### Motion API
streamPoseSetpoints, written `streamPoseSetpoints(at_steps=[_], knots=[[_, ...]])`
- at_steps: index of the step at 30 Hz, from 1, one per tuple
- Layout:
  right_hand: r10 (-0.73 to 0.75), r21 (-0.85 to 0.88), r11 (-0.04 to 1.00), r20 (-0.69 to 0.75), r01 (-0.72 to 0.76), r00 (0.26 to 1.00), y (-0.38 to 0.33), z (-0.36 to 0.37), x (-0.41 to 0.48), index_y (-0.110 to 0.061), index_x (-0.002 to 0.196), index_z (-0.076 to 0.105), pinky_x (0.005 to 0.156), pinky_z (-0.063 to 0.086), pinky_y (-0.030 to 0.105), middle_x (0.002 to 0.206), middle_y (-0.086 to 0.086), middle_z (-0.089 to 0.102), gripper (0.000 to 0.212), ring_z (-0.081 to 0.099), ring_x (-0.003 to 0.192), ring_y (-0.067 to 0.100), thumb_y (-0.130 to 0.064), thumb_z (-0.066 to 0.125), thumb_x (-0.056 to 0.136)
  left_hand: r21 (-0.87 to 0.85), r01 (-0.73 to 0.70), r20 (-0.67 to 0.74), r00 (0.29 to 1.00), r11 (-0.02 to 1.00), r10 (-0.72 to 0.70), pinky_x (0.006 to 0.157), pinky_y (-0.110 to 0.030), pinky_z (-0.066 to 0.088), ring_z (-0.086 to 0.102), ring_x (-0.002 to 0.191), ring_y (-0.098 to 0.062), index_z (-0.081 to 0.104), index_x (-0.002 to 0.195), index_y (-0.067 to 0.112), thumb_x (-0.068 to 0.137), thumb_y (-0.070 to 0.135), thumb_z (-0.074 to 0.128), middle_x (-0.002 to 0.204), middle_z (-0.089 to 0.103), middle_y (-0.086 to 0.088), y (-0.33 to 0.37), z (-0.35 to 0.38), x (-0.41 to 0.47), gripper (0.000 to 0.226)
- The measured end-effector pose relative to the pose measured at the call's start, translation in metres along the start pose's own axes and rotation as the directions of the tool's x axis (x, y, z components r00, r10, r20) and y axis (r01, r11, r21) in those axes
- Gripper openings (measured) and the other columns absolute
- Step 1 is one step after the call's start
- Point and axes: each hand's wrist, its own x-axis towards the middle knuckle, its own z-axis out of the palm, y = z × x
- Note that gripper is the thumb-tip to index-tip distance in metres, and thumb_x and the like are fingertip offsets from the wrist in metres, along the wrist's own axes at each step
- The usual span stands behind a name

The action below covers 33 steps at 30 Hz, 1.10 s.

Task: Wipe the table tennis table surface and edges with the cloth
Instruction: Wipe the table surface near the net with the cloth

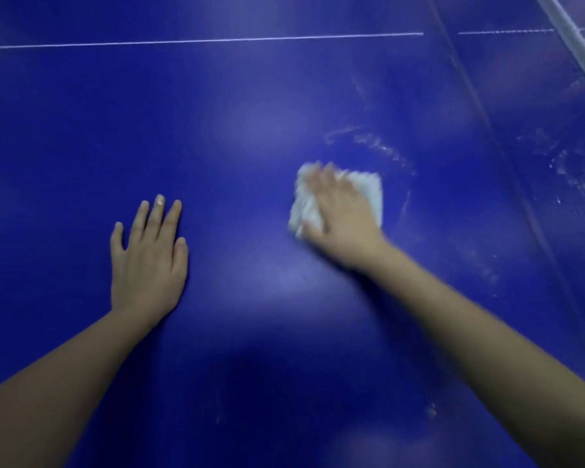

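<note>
Right grip (341,221) presses, fingers seemingly flat though blurred, on the soft, light cloth (368,192) lying right of centre on the blue desk (250,113), best held under a broad palm so it won't bunch, while left grip (147,261) rests spread, apart from it.

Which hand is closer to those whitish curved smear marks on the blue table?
Right. The right hand presses the crumpled white cloth just below the whitish curved smear marks; the left hand lies flat on the blue table, well off to their left.
</note>
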Motion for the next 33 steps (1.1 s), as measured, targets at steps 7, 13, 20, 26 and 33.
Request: streamPoseSetpoints(at_steps=[7, 13, 20, 26, 33], knots=[[-0.508, 0.059, 0.861, 0.143, 0.505, 0.849, -0.039, 0.013, -0.011, -0.009, 0.147, 0.026, 0.114, 0.007, 0.035, 0.152, 0.013, 0.031, 0.071, 0.028, 0.140, 0.028, -0.041, 0.052, 0.089, 0.014, 0.009, -0.002, 1.000, 1.000, -0.009, 0.113, -0.050, 0.013, 0.018, 0.143, -0.020, 0.028, 0.147, 0.014, 0.091, 0.037, 0.015, 0.154, 0.026, -0.007, -0.003, 0.002, 0.001, 0.061], [0.110, -0.056, 0.992, -0.101, -0.116, 0.989, 0.096, -0.032, 0.134, -0.008, 0.136, 0.041, 0.100, 0.029, 0.035, 0.134, 0.013, 0.049, 0.067, 0.046, 0.121, 0.029, -0.049, 0.021, 0.086, 0.002, 0.004, -0.017, 1.000, 1.000, -0.004, 0.111, -0.050, 0.015, 0.021, 0.142, -0.019, 0.032, 0.145, 0.014, 0.092, 0.035, 0.018, 0.152, 0.028, -0.007, -0.003, 0.003, 0.001, 0.059], [0.444, -0.003, 0.890, -0.221, -0.456, 0.869, 0.067, -0.012, 0.151, 0.000, 0.142, 0.028, 0.109, 0.021, 0.040, 0.144, 0.020, 0.036, 0.067, 0.033, 0.133, 0.033, -0.044, 0.033, 0.091, -0.020, -0.006, -0.026, 1.000, 1.000, 0.005, 0.109, -0.052, 0.018, 0.021, 0.141, -0.019, 0.031, 0.145, 0.014, 0.093, 0.034, 0.019, 0.151, 0.029, -0.006, -0.005, 0.006, 0.002, 0.057], [-0.233, -0.021, 0.972, 0.001, 0.233, 0.972, 0.003, 0.000, 0.169, -0.012, 0.150, 0.017, 0.114, 0.002, 0.032, 0.156, 0.008, 0.021, 0.065, 0.016, 0.144, 0.021, -0.042, 0.039, 0.096, 0.001, 0.018, 0.017, 1.000, 1.000, -0.018, 0.109, -0.054, 0.019, 0.017, 0.142, -0.015, 0.027, 0.147, 0.018, 0.093, 0.037, 0.018, 0.153, 0.027, -0.003, -0.013, 0.013, 0.004, 0.058], [0.251, 0.011, 0.968, -0.149, -0.252, 0.956, 0.136, -0.045, 0.239, -0.006, 0.140, 0.034, 0.107, 0.027, 0.037, 0.142, 0.016, 0.041, 0.057, 0.039, 0.129, 0.030, -0.041, 0.039, 0.095, -0.010, 0.030, -0.014, 0.999, 0.999, -0.030, 0.108, -0.054, 0.020, 0.019, 0.141, -0.012, 0.031, 0.145, 0.019, 0.091, 0.035, 0.020, 0.152, 0.029, -0.001, -0.015, 0.018, 0.005, 0.057]])
